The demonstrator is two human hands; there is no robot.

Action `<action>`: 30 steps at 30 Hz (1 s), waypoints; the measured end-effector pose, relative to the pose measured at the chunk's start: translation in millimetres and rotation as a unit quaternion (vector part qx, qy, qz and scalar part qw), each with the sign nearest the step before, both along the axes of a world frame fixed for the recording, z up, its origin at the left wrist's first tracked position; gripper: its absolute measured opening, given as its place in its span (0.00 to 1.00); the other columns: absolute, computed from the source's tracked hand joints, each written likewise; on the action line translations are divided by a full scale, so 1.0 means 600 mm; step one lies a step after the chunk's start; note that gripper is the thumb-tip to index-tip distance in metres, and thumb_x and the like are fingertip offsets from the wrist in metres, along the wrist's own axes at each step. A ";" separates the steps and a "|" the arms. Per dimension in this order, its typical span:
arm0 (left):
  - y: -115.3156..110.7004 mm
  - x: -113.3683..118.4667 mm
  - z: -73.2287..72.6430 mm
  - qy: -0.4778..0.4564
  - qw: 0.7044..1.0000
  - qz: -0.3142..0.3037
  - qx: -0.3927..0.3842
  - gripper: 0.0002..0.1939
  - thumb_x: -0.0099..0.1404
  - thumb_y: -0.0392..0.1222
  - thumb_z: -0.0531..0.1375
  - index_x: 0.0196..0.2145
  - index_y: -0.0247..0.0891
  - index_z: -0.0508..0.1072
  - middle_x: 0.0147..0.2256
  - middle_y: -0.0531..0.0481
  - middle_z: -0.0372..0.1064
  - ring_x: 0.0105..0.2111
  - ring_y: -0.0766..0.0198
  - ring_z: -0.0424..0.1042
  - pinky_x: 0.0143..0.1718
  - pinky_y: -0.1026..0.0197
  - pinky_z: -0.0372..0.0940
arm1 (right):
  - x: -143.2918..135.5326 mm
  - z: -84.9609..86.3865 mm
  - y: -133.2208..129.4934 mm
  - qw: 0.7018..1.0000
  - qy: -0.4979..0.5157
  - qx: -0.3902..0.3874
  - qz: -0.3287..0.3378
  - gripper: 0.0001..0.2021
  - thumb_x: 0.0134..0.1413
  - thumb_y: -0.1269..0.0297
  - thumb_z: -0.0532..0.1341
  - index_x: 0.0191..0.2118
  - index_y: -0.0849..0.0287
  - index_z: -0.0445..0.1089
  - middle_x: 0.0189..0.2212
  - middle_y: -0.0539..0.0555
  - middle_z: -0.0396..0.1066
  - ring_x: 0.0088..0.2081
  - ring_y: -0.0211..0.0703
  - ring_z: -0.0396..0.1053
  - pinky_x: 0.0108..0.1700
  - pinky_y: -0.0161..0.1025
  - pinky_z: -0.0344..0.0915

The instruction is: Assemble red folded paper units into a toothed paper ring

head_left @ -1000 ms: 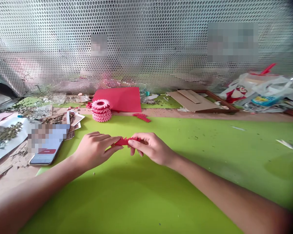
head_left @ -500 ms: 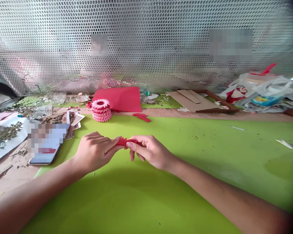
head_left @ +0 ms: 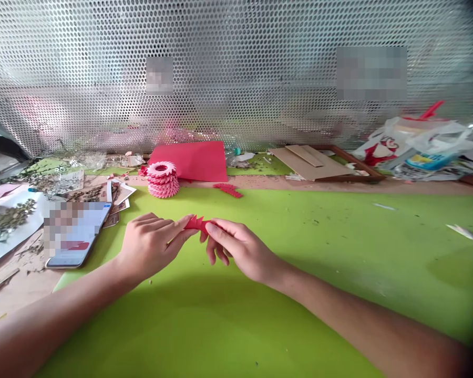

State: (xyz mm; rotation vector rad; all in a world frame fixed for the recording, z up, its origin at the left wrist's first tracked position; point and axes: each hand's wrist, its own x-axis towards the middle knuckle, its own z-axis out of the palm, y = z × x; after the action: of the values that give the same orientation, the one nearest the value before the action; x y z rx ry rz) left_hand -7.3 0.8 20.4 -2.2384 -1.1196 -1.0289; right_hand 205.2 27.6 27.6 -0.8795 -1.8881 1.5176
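Observation:
Between my two hands is a short strip of red folded paper pieces (head_left: 197, 223), its pointed tips facing up. My left hand (head_left: 150, 244) pinches the strip's left end between thumb and forefinger. The right end is pinched by my right hand (head_left: 242, 247), whose lower fingers curl beneath. Both hands are raised just over the green mat (head_left: 205, 325). Beyond them stands a pink and white ring-shaped stack of folded paper (head_left: 163, 181). A second red folded strip (head_left: 227, 190) lies loose near the mat's far edge.
A red sheet (head_left: 199, 160) leans behind the stack. On the left are a phone (head_left: 81, 236), photo cards (head_left: 120, 194) and dried plant bits (head_left: 16, 218). Cardboard (head_left: 309, 163) and plastic bags (head_left: 425, 149) stand at the back right, before a perforated metal panel (head_left: 252, 68).
My right fingers have shifted slightly on the strip and its lower fingers hang further down. More of the strip's points stand up between the hands. The strip has risen slightly.

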 end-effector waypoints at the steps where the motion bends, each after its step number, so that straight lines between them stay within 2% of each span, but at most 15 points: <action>1: 0.000 0.001 0.000 0.003 1.000 0.009 -0.013 0.10 0.69 0.44 0.62 0.39 0.39 0.81 0.22 0.55 0.77 0.18 0.68 0.70 0.25 0.62 0.59 | 0.004 0.001 0.004 1.000 -0.009 0.006 0.003 0.19 0.68 0.49 0.52 0.35 0.60 0.67 0.23 0.50 0.70 0.23 0.36 0.62 0.24 0.33 0.58; 5: -0.003 0.004 0.002 0.012 0.998 0.030 -0.061 0.14 0.67 0.51 0.61 0.38 0.40 0.81 0.24 0.53 0.78 0.19 0.65 0.72 0.25 0.62 0.59 | 0.019 0.007 0.022 0.997 -0.068 0.044 0.022 0.20 0.67 0.48 0.53 0.31 0.59 0.66 0.21 0.49 0.68 0.22 0.36 0.62 0.24 0.34 0.56; 10: -0.007 0.011 0.005 0.039 0.997 0.019 -0.069 0.17 0.68 0.46 0.59 0.24 0.40 0.78 0.18 0.55 0.73 0.17 0.66 0.70 0.23 0.61 0.56 | 0.018 0.012 0.023 0.991 -0.111 0.060 0.053 0.22 0.68 0.48 0.52 0.28 0.58 0.63 0.19 0.49 0.67 0.22 0.37 0.62 0.27 0.35 0.58; 14: -0.009 0.015 0.007 0.038 0.998 0.030 -0.047 0.19 0.66 0.43 0.60 0.18 0.38 0.73 0.15 0.56 0.70 0.15 0.68 0.66 0.23 0.60 0.54 | 0.006 0.010 0.009 0.994 -0.090 0.061 0.019 0.22 0.69 0.48 0.50 0.27 0.58 0.62 0.20 0.49 0.67 0.22 0.37 0.62 0.28 0.35 0.59; 19: -0.010 0.016 0.011 0.036 0.998 0.038 -0.024 0.18 0.66 0.42 0.60 0.18 0.38 0.73 0.15 0.56 0.69 0.15 0.68 0.65 0.23 0.60 0.54 | -0.009 0.003 -0.008 0.998 -0.047 0.033 -0.037 0.20 0.69 0.48 0.49 0.31 0.57 0.62 0.20 0.48 0.66 0.23 0.37 0.62 0.28 0.35 0.59; 25: -0.009 0.015 0.016 0.047 0.998 0.048 -0.001 0.19 0.66 0.42 0.60 0.18 0.38 0.74 0.14 0.56 0.68 0.15 0.68 0.66 0.22 0.60 0.54 | -0.010 0.001 -0.021 1.000 -0.006 -0.011 -0.021 0.18 0.70 0.49 0.47 0.37 0.57 0.61 0.25 0.50 0.68 0.25 0.38 0.62 0.27 0.35 0.59; 30: -0.011 0.015 0.020 0.052 0.997 0.049 0.007 0.19 0.67 0.43 0.60 0.18 0.38 0.73 0.14 0.55 0.68 0.15 0.67 0.66 0.23 0.60 0.55 | -0.007 0.008 -0.021 1.000 -0.018 -0.002 -0.015 0.16 0.70 0.51 0.46 0.37 0.57 0.61 0.25 0.50 0.69 0.25 0.38 0.62 0.28 0.36 0.59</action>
State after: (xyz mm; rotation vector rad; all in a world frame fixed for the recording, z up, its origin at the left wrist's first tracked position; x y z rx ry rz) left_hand 1.5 -5.8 32.5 -2.1767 -1.1608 -0.8694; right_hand 201.1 15.0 32.5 -0.9394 -1.8883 1.4981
